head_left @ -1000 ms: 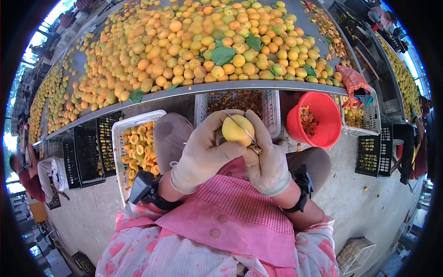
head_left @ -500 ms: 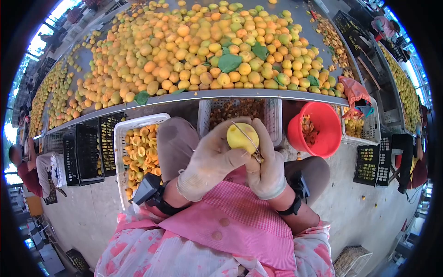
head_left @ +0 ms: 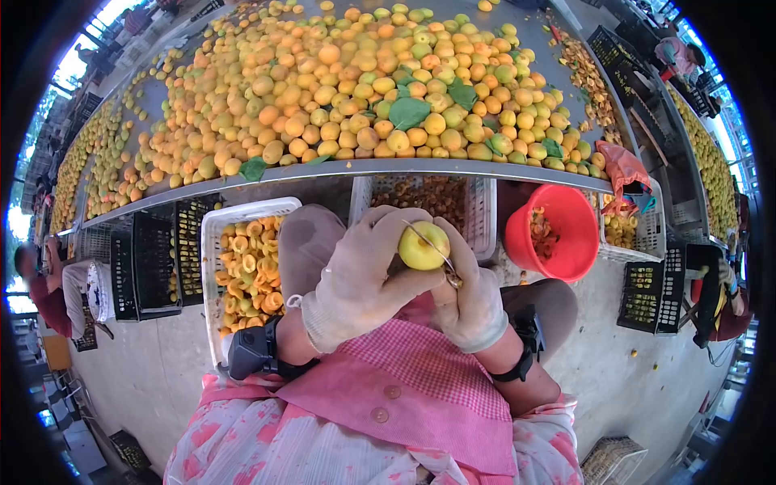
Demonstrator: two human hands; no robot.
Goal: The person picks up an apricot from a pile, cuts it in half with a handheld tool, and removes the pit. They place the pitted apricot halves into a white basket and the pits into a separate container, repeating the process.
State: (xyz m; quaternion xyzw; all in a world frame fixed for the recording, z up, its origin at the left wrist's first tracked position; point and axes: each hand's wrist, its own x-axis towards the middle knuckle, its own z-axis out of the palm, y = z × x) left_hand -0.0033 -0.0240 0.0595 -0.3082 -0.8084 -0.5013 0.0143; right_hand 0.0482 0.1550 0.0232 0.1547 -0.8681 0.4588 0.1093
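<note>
A yellow-green apricot is held between my two gloved hands, above my lap. My left hand wraps round its left side, the thumb under it. My right hand is closed at its right side, holding a thin metal tool. The tool's narrow blade lies across the fruit's upper right surface. Both gloves are pale and stained. Part of the tool's handle is hidden by the right fingers.
Ahead, a metal table bears many apricots and some leaves. A white crate of halved apricots stands left, another crate behind my hands, a red bucket right. People sit at both sides.
The apricot has turned in my hands, and the blade now lies differently across it. My left hand has shifted slightly, its fingers further round the fruit's back. The view has moved a little.
</note>
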